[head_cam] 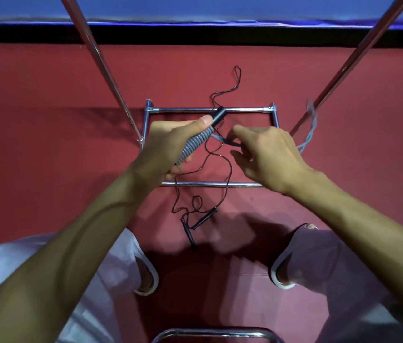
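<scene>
Chrome first: at the far left a slanted pole (101,63) runs down to the red floor (47,144) and meets it beside the left end of a low chrome frame (195,110). My left hand (168,142) hovers over that frame's left side, fingers curled tight round a ribbed grey handle (196,142). My thumb lies along it near its black tip (219,116), which points up and to the right, over the frame's far rail. From the handle a grey cord (220,139) leads rightward to my other hand.

Below, in the middle, a thin black rope (228,169) lies loose on the floor. It snakes from beyond the far rail, across the frame and over the near rail, and ends in two black handles (204,219) that lie touching between my legs.

My right hand (272,154) hangs over the frame's right side, thumb and forefinger pinching the grey cord, the other fingers curled loosely beneath. The pinch itself is slightly blurred. Past my wrist the cord shows again, twisted, near a second slanted pole (358,55), which comes down to the floor by the frame's right end. Pale trouser legs (331,263) fill the lower corners.
</scene>
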The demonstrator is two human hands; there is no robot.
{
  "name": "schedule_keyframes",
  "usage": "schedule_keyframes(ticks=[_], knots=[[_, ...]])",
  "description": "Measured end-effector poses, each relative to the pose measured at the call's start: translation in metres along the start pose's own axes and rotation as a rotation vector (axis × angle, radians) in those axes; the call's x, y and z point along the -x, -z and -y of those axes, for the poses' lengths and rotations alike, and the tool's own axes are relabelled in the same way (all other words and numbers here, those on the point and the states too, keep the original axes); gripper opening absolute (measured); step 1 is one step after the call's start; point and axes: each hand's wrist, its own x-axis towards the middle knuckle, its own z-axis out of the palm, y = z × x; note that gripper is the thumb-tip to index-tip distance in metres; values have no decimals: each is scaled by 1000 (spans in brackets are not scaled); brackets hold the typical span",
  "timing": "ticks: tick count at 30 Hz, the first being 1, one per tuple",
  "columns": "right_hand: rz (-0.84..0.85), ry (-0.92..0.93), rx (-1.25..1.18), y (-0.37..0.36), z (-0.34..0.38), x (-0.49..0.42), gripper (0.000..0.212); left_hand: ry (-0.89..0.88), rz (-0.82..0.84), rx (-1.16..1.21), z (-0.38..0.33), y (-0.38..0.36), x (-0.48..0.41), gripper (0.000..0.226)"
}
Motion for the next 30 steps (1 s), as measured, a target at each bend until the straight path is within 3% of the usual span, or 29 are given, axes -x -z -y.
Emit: schedule_keyframes(ticks=[2, 7, 8, 11, 12, 14, 17, 22, 24, 26, 30], knots=[[-76, 56, 73, -1, 4, 1, 13, 98, 83, 59, -1, 8, -4, 41], [-130, -26, 100, 9, -1, -1, 34, 240, 263, 177, -8, 21, -11, 43], [-51, -105, -62, 8, -2, -3, 35, 223, 248, 155, -8, 19, -9, 42], [331, -567, -908, 10, -2, -11, 35, 43, 96, -60, -3, 7, -3, 39], [422, -697, -1099, 12, -3, -12, 34, -22, 46, -111, 0, 2, -3, 35], [508, -787, -1273, 15, -5, -15, 33, -134, -42, -155, 7, -6, -6, 32], [483, -678, -1205, 16, -4, -16, 39, -315, -187, -335, 17, -11, -12, 28], [268, -422, -694, 8, -3, -10, 58, -449, -261, -706, 25, -18, -11, 41], [287, -389, -558, 10, -2, -11, 52, -454, -250, -811, 26, -18, -11, 45], [359, -436, -600, 13, -2, -11, 46, -432, -143, -830, 27, -15, -13, 45], [454, -681, -950, 9, -3, -6, 42, -425, 96, -900, 27, -7, -19, 41]])
